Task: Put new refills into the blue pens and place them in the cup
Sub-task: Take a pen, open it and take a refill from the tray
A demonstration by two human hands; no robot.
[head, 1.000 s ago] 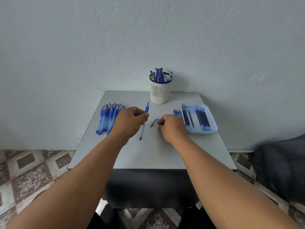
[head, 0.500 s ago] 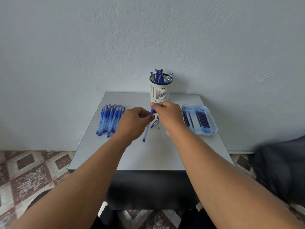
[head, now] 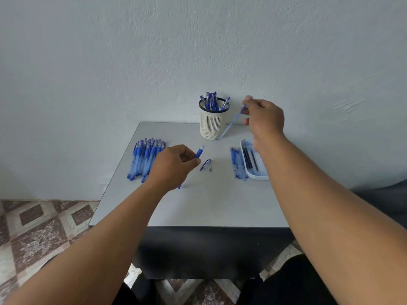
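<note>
1. While your left hand (head: 174, 166) grips the open pen barrel (head: 199, 152) low over the table (head: 198, 205), fingers curled round it, keep its open end tilted up and toward the middle so a new refill can slide straight in.
2. Mind the loose cap (head: 206, 164) and the small metal tip (head: 210, 168) lying just beside that hand; leave them where you can reach them for reassembly.
3. Choose your new refill from the tray (head: 253, 176) on the right; loose refills (head: 237, 161) lie just beside it, and I cannot tell which are spent.
4. Your right hand (head: 264, 119) pinches the pulled-out refill (head: 231, 124) up beside the cup (head: 213, 124). Set it well apart from the fresh ones.
5. Keep that slim refill clear of the cup's rim, where finished pens (head: 212, 101) already stand.
6. Untouched pens (head: 146, 159) wait at far left.
</note>
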